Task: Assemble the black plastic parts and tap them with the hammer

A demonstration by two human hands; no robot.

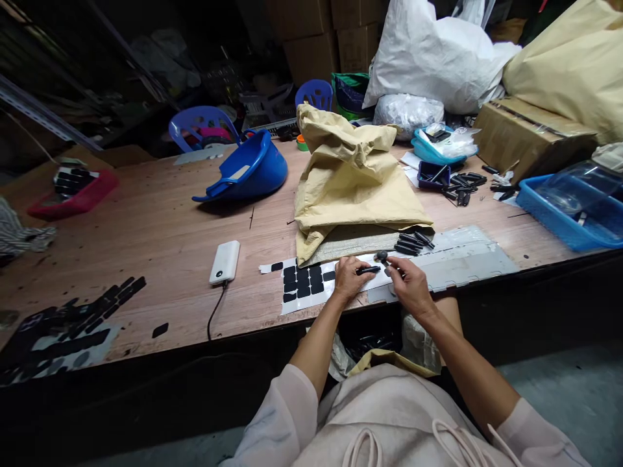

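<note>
Near the table's front edge, my left hand (348,277) is closed around a slim black cylinder (368,270) that points right. Just to its right, my right hand (409,283) pinches a small dark tool with a round black head (382,255); its exact kind is unclear. Under and left of my left hand lies a white backing sheet (304,301) with rows of black rounded stickers (302,283). Several more black cylinders (411,243) lie behind my right hand, by the yellow sack. A grey-white board (467,256) extends to the right.
A yellow cloth sack (355,188) stands straight ahead. Left of it are a blue plastic scoop (256,172) and a white power bank (225,261) with a cable. On the right are a blue basket (569,214), a cardboard box (533,139) and loose black pieces (462,185).
</note>
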